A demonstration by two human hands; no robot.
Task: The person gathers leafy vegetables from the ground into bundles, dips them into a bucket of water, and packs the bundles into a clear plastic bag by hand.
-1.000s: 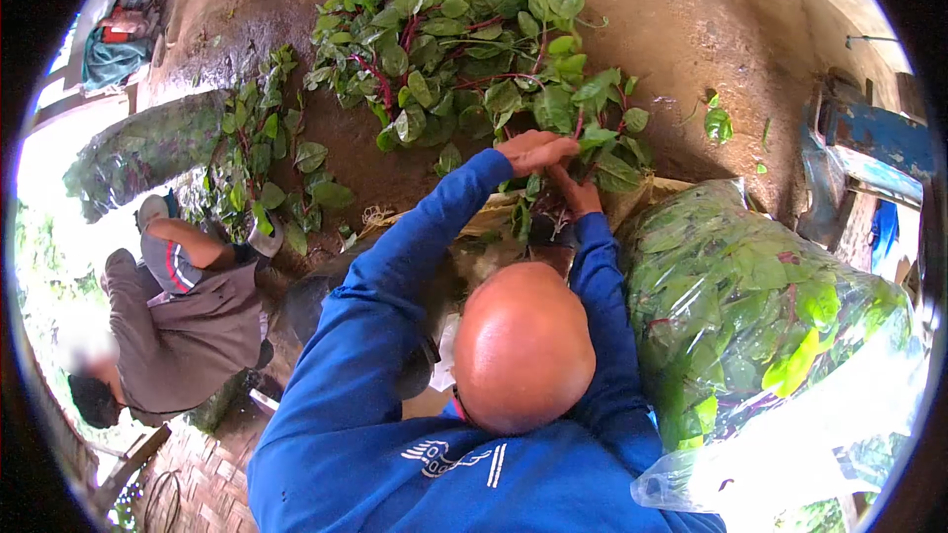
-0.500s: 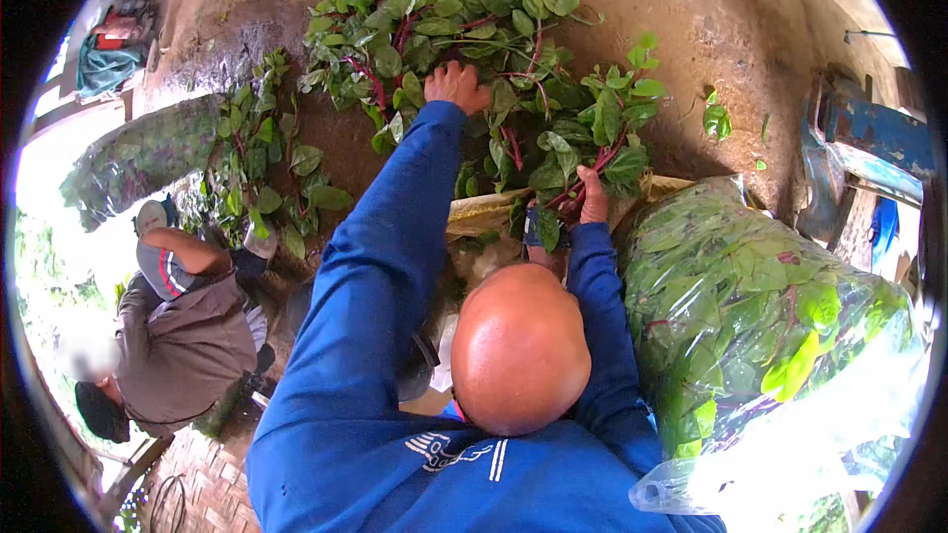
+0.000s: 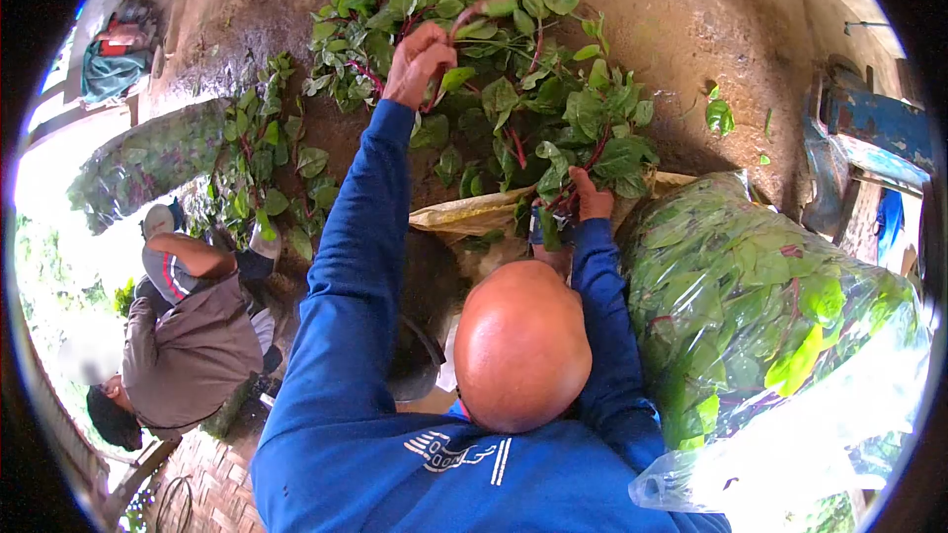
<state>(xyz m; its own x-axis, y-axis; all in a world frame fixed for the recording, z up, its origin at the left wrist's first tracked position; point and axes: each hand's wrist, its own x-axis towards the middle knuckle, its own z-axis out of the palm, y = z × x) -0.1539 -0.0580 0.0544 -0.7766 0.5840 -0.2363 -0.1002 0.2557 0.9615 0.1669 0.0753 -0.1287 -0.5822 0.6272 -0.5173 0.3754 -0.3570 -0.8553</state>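
Right hand [image 3: 591,195] near leaf-filled bag [image 3: 750,326].

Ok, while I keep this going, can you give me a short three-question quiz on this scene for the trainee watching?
1. Multiple choice. The bare right hand of the person in the blue long-sleeved top is:
a) holding nothing
b) holding a bunch of broad green leaves on dark red stems
c) out of view

2. True or false. The large, bulging clear plastic bag packed with green leaves is on that person's left.

3. Short answer. Which of that person's hands is stretched farther forward?

Key: 1. b. 2. False; it is on the right. 3. The left hand.
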